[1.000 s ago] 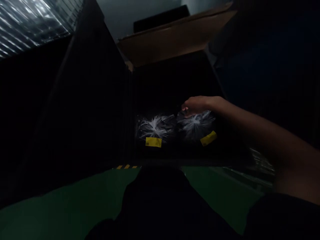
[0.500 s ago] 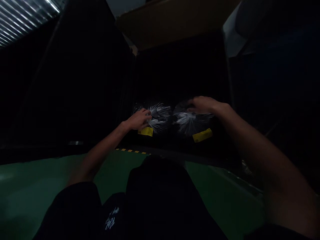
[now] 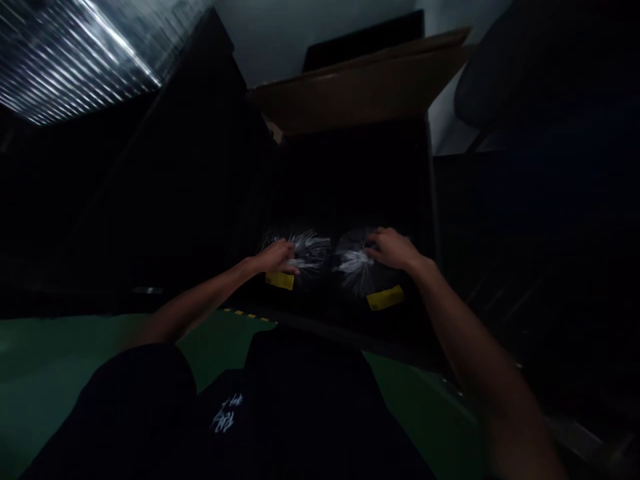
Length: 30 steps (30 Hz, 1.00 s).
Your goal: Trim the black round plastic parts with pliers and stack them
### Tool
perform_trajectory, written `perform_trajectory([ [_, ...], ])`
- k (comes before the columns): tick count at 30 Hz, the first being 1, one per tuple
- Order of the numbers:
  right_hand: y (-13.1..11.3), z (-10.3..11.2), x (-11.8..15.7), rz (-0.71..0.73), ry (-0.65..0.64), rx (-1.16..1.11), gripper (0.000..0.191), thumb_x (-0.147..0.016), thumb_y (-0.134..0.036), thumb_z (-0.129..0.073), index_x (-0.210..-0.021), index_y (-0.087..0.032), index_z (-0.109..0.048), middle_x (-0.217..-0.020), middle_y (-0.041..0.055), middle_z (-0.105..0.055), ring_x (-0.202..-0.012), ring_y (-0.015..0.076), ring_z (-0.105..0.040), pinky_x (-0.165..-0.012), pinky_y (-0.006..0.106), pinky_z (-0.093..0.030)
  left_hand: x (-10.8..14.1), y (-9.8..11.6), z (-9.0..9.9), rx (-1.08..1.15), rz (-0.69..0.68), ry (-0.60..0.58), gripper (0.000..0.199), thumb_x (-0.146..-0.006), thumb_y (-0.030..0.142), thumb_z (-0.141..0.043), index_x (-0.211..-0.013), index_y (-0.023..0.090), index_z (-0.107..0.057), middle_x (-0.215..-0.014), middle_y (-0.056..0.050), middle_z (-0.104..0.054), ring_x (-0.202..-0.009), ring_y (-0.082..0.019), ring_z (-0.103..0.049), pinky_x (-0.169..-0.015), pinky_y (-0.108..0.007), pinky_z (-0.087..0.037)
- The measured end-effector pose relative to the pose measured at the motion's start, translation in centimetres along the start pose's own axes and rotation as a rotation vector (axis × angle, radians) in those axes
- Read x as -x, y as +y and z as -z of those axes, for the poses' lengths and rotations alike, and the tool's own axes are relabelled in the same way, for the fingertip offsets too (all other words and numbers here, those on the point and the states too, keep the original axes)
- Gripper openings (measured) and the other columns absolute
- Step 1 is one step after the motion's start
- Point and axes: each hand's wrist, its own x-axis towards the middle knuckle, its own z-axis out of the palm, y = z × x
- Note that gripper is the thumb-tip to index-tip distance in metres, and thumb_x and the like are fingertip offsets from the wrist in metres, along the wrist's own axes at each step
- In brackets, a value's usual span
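Two clear plastic-wrapped bundles sit side by side in a dark open box. On the left bundle (image 3: 313,252) rests my left hand (image 3: 277,257), its fingers curved over the gathered plastic and slightly apart. My right hand (image 3: 393,249) lies on the upper right part of the right bundle (image 3: 357,267), fingers bent and a little spread. Neither hand is visibly closed around anything. A yellow label (image 3: 280,280) is below my left hand, and another yellow label (image 3: 385,298) is below my right hand. The bundles' contents are too dark to make out.
A brown cardboard flap (image 3: 350,93) stands up at the box's far side. Ribbed shiny material (image 3: 75,60) is at the upper left. The green floor (image 3: 215,353) has a yellow-and-black striped line near the box. Dark shapes flank the box.
The view has shifted, so the box and bundles appear lower and more of the flap shows. My right hand has moved toward the middle of the right bundle; my left hand remains at the left one.
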Motion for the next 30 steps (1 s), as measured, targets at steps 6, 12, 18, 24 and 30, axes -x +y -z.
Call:
perform_trajectory([
  [6, 0.7, 0.3, 0.3, -0.021, 0.008, -0.045, 0.035, -0.101, -0.034, -0.053, -0.129, -0.02, -0.068, -0.128, 0.0128, -0.069, -0.119, 0.0282, -0.064, -0.087, 0.035, -0.055, -0.2, 0.5, -1.4, 0.103, 0.055, 0.104, 0.048, -0.079, 0.048, -0.077, -0.055, 0.014, -0.054, -0.072, -0.001, -0.051, -0.067, -0.013, -0.051, -0.064, -0.027, -0.04],
  [12, -1.7, 1.2, -0.1, -0.031, 0.032, -0.016, 0.031, -0.1, -0.027, -0.052, -0.122, -0.016, -0.07, -0.126, 0.0177, -0.068, -0.118, 0.0333, -0.064, -0.09, 0.04, -0.054, 0.9, 0.7, -1.0, 0.164, 0.135, 0.225, 0.023, -0.078, 0.033, -0.08, -0.073, 0.016, -0.066, -0.088, -0.004, -0.061, -0.085, -0.019, -0.061, -0.081, -0.032, -0.049],
  [18, -12.4, 0.3, -4.1, 0.331, -0.027, -0.144, 0.028, -0.099, -0.034, -0.058, -0.114, -0.015, -0.074, -0.124, 0.017, -0.069, -0.121, 0.0315, -0.061, -0.098, 0.038, -0.049, 3.6, -0.6, -0.5, 0.189, 0.4, 0.401, 0.021, -0.095, 0.033, -0.054, -0.086, 0.018, -0.065, -0.091, -0.008, -0.066, -0.092, -0.023, -0.06, -0.092, -0.038, -0.046],
  [24, -18.9, -4.6, -5.7, 0.141, -0.09, -0.306, 0.039, -0.093, -0.024, -0.063, -0.124, -0.001, -0.067, -0.129, 0.0293, -0.064, -0.131, 0.0382, -0.053, -0.109, 0.047, -0.04, 1.6, -0.3, -2.2, 0.407, 0.522, 0.355, 0.038, -0.089, 0.045, -0.062, -0.062, 0.019, -0.058, -0.064, -0.004, -0.058, -0.071, -0.02, -0.057, -0.071, -0.029, -0.041],
  [30, -19.3, -6.2, -6.1, -0.172, -0.119, -0.718, 0.026, -0.091, -0.037, -0.064, -0.099, -0.015, -0.074, -0.097, 0.0116, -0.074, -0.097, 0.0264, -0.068, -0.082, 0.032, -0.05, 0.5, 0.1, -2.1, 0.691, 0.613, 0.415, 0.049, -0.087, 0.05, -0.057, -0.052, 0.017, -0.05, -0.048, 0.002, -0.042, -0.051, -0.012, -0.039, -0.053, -0.024, -0.026],
])
